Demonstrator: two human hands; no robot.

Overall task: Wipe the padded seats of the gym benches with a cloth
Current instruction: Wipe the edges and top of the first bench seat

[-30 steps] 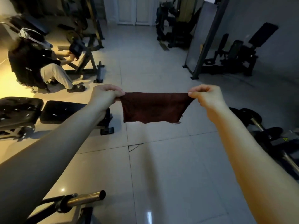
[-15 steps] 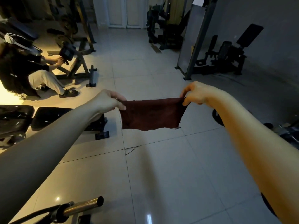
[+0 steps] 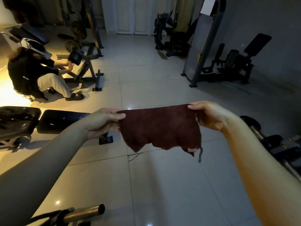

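Cloth (image 3: pixel 161 128) held up in mid-air, top corners pinched by left hand (image 3: pixel 101 123) and right hand (image 3: pixel 206 116). Hangs slacker than a second ago, right palm now turned up. Probably readying a fold; bench seat (image 3: pixel 60 119) at left not yet wiped.

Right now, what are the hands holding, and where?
Both hands hold the dark red cloth: left hand pinches its upper left corner, right hand its upper right corner.

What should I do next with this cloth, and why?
Probably step left and lower the cloth onto the bench seat. The left hand and right hand pinch its top corners, holding it spread in the air above floor tiles, while the black seat lies to the left, not yet touched.
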